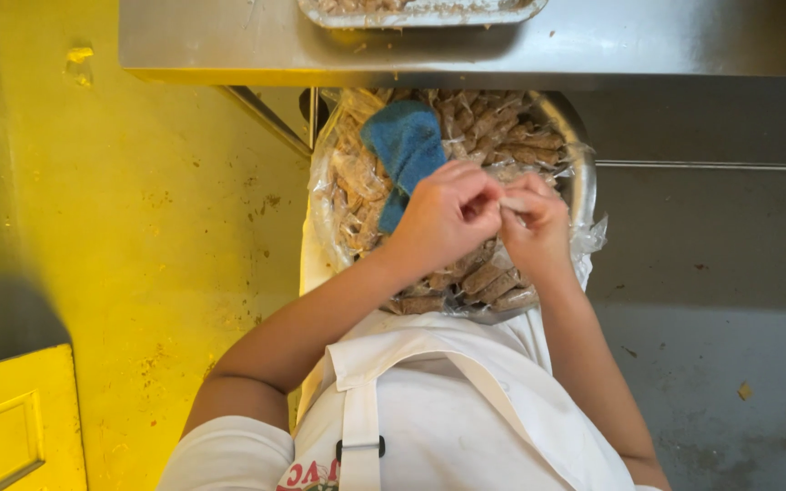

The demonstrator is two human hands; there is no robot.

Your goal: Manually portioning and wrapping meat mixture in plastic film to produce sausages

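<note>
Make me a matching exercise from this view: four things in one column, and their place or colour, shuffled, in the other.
Things:
1. cloth
2. bowl
3. tray
4. apron strap

Descriptions:
A. on the steel shelf at the top edge
B. blue, lying on the wrapped rolls
C. white, with a dark buckle
D. round metal, lined with clear plastic, under both hands

Pairs: 1-B, 2-D, 3-A, 4-C

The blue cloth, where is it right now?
In the head view the blue cloth lies on the wrapped brown pieces in the round metal bowl, at its upper left, just beyond the left hand and below the steel table edge.
</note>
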